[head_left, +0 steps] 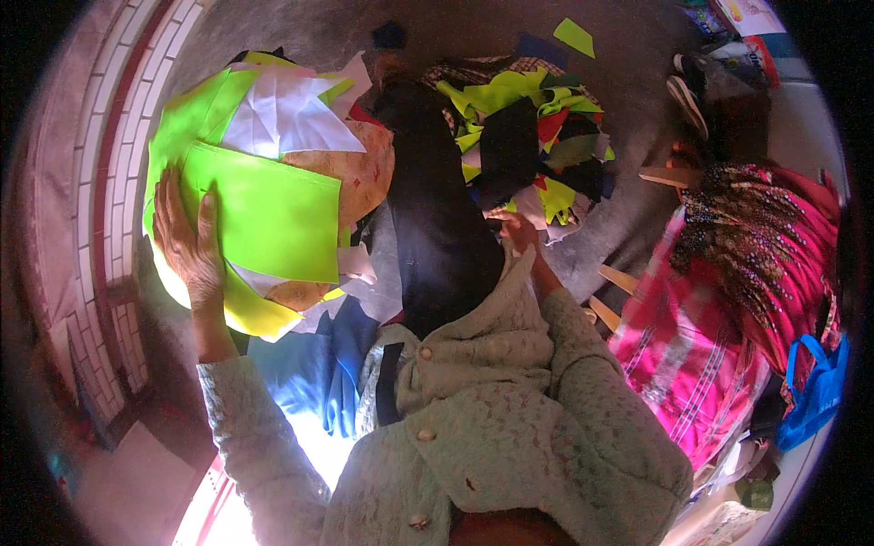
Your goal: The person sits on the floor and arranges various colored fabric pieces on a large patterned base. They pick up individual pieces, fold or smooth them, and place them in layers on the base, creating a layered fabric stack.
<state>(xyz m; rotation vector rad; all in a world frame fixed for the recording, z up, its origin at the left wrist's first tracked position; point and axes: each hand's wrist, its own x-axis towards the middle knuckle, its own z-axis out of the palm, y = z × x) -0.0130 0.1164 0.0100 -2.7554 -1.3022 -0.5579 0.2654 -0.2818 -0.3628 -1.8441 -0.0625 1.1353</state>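
Observation:
My left hand [191,232] lies spread on a bright yellow-green fabric piece [273,214], its fingers apart along the left edge. Under and around that piece is a heap with a white cloth piece [282,109] and a brown-orange patterned surface [369,168]. At the near edge of a pile of mixed fabric scraps [505,96], my right hand [520,231] has its fingers drawn together. What sits in those fingers is too small to make out. The pile holds black, yellow-green, red and pinkish scraps, with a black piece [510,146] on top.
My dark-clad leg [442,218] stretches between the two heaps. Blue cloth [337,355] lies near my left arm. A pink and red patterned cloth [692,346] covers something with wooden ends [619,278] at right, beside a blue bag [813,391]. A loose green scrap [574,37] lies at the back.

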